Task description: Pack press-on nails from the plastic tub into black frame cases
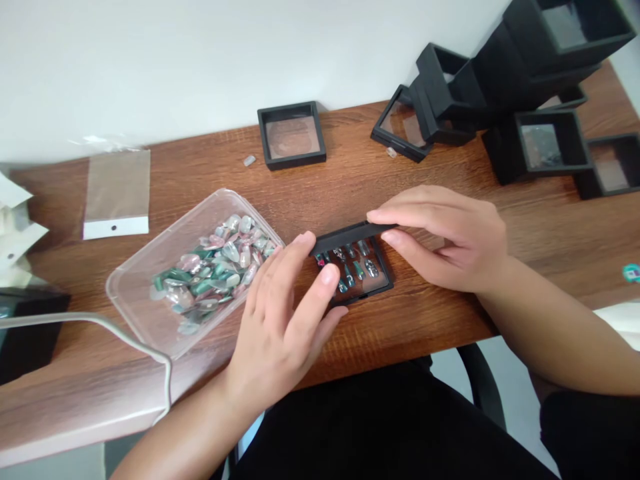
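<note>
A small black-framed display case (387,288) lies on the table with its lid (350,239) tilted up along the far side. Inside it, several press-on nails (349,275) in dark green and silver sit in rows on clear film. At the case's left side is my left hand (280,320), its index fingertip on the lid's left end and its thumb over the nails. My right hand (450,237) pinches the right end of the lid between thumb and fingers. Just left of my left hand, a clear plastic tub (145,280) holds many loose press-on nails (215,267).
Another black frame (291,163) lies by the wall, a small clear piece (249,161) beside it. Stacked black cases (500,80) crowd the back right. A clear bag (117,187) lies at left, and a white cable (125,340) crosses the front left corner.
</note>
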Tool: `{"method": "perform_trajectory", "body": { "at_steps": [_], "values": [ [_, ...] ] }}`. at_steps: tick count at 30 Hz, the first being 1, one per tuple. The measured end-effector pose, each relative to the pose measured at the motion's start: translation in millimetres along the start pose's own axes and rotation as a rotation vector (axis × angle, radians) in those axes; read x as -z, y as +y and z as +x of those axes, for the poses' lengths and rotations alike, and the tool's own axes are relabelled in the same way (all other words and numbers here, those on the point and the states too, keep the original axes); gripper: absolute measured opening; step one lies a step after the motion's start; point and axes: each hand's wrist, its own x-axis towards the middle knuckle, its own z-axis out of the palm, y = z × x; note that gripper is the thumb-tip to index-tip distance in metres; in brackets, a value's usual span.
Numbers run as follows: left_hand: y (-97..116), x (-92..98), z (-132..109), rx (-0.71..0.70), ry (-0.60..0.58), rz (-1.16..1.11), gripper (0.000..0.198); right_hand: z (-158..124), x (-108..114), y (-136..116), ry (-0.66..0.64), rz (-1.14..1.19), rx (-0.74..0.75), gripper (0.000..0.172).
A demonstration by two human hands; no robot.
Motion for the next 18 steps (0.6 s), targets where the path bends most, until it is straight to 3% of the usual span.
{"method": "perform_trajectory", "body": {
  "at_steps": [7, 11, 14, 18],
  "values": [
    [3, 0.9, -1, 0.013, 0.0, 0.017, 0.106, 1, 4, 1, -0.068, 0.047, 0.019, 0.019],
    [3, 3.3, 1, -0.001, 0.008, 0.024, 0.092, 1, 4, 2, -0.071, 0.041, 0.021, 0.019],
    [-1, 7.4, 1, -0.025, -0.055, -0.001, 0.082, 1, 4, 2, -0.076, 0.046, 0.022, 0.019],
    [-8, 11.6, 1, -0.055, -0.108, 0.039, 0.083, 1, 4, 1, -0.074, 0.044, 0.016, 0.019]
  ]
}}
